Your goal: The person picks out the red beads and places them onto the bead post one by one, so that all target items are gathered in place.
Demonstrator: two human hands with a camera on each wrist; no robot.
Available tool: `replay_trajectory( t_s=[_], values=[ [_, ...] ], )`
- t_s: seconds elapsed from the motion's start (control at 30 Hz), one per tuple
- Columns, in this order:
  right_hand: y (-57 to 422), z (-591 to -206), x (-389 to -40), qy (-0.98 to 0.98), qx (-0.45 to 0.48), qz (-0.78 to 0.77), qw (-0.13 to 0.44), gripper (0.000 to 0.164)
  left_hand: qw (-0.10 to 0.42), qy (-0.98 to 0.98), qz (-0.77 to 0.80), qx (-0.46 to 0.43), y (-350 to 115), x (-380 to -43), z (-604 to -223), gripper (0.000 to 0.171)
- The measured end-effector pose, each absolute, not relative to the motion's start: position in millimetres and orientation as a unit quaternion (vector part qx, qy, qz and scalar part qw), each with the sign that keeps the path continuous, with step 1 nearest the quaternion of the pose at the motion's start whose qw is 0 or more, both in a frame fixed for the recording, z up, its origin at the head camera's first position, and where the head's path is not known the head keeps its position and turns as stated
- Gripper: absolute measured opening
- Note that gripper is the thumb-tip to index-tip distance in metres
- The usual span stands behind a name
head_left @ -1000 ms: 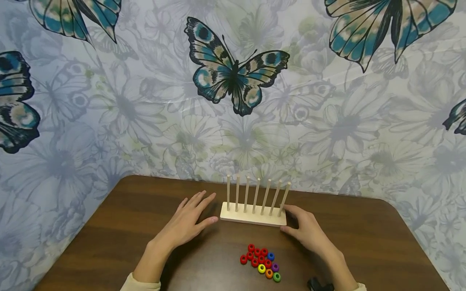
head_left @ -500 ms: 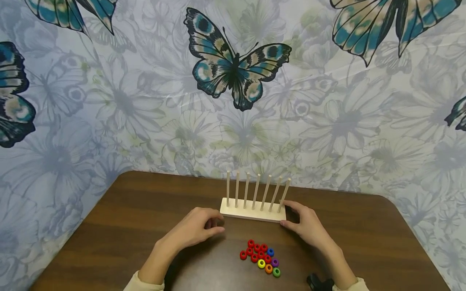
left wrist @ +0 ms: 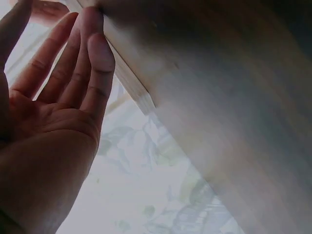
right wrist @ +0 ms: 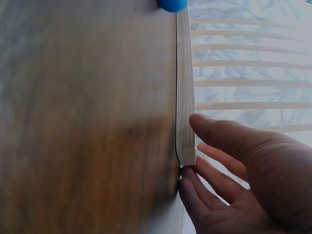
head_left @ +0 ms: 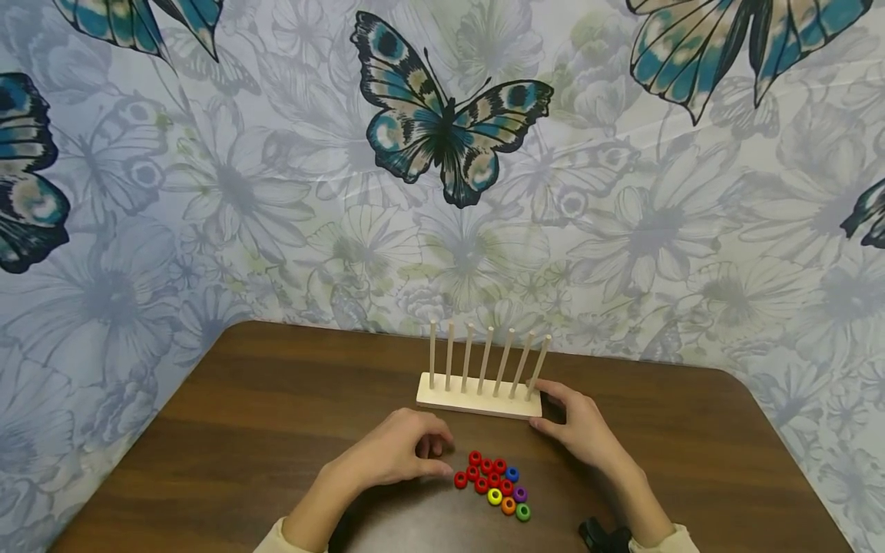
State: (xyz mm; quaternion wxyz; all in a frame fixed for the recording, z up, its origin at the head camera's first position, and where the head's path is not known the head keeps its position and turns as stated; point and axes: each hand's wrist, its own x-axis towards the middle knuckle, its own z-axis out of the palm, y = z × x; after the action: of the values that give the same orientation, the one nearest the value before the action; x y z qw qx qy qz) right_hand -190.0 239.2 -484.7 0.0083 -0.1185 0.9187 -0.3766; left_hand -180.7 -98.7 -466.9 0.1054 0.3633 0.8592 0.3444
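Observation:
A pale wooden peg stand [head_left: 479, 395] with several upright rods stands towards the back of the table. My right hand [head_left: 582, 426] grips its right end, thumb at the front edge and fingers round the far side. In the right wrist view, the thumb [right wrist: 219, 131] lies against the stand's base [right wrist: 185, 97]. My left hand [head_left: 397, 452] is just left of a cluster of beads, with its fingers loosely bent and nothing visible in them. Its thumb tip is close beside the leftmost red bead [head_left: 460, 480]; whether they touch, I cannot tell. The stand's rods carry nothing.
Besides several red beads, the cluster has a blue bead [head_left: 512, 475], a purple bead [head_left: 520, 494], a yellow bead [head_left: 494, 497], an orange bead [head_left: 508, 505] and a green bead [head_left: 522, 512]. A black object [head_left: 603, 535] lies by the right forearm. A butterfly-patterned wall [head_left: 276, 192] backs the table [head_left: 228, 445].
My left hand has moved from the stand's left side rightward and nearer, to the beads, its spread fingers now bent. The right hand stays at the stand's right end.

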Motion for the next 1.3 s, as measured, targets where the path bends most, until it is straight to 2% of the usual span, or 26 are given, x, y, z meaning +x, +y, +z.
replay_trajectory(
  t_s=[0.27, 0.67, 0.93, 1.13, 1.3],
  values=[
    [238.4, -482.7, -189.1, 0.919, -0.119, -0.376, 0.011, 0.058, 0.092, 0.869, 0.322, 0.365, -82.6, -167.0, -464.6, 0.025],
    [242.1, -481.2, -195.0, 0.921, -0.126, -0.367, 0.023, 0.057, 0.036, 0.884, 0.257, 0.39, -68.5, -156.6, -466.6, 0.027],
    [232.5, -477.3, -204.2, 0.92, -0.133, -0.367, 0.025, 0.056, 0.026, 0.888, 0.227, 0.4, -71.6, -158.1, -461.9, 0.028],
    [233.3, -481.2, -201.5, 0.92, -0.136, -0.368, 0.023, 0.056, 0.008, 0.883, 0.208, 0.42, -69.2, -156.6, -464.1, 0.028],
    [236.8, -483.6, -199.1, 0.918, -0.137, -0.372, 0.015, 0.056, 0.013, 0.88, 0.209, 0.425, -66.3, -157.3, -465.1, 0.03]
  ],
)
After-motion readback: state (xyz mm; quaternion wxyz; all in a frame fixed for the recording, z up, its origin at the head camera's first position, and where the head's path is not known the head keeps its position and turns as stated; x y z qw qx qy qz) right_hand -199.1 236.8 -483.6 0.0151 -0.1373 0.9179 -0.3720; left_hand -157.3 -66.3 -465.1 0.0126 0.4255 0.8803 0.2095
